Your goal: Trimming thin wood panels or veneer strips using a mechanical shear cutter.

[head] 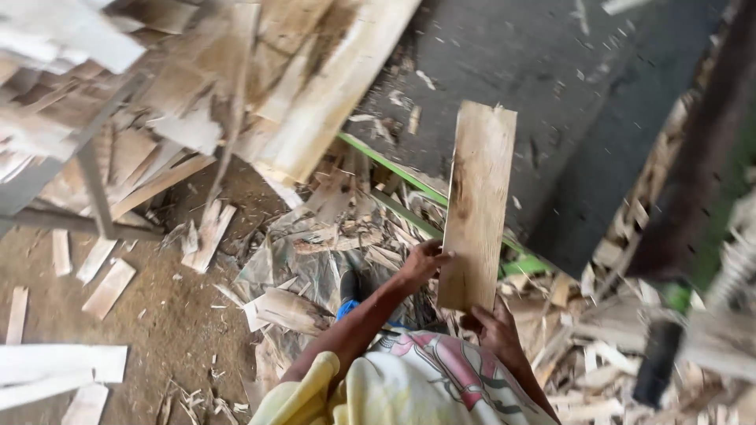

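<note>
Both my left hand (421,264) and right hand (492,323) grip the upright plank (476,208) at its lower end; top-heavy, it could tip into the scrap pile (315,260).

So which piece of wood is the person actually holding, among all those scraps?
Start at the dark grey floor at upper right. In front of it stands a pale flat board, gripped near its bottom by the left hand and right hand. Unlike the scraps lying around, it is raised on end.
</note>
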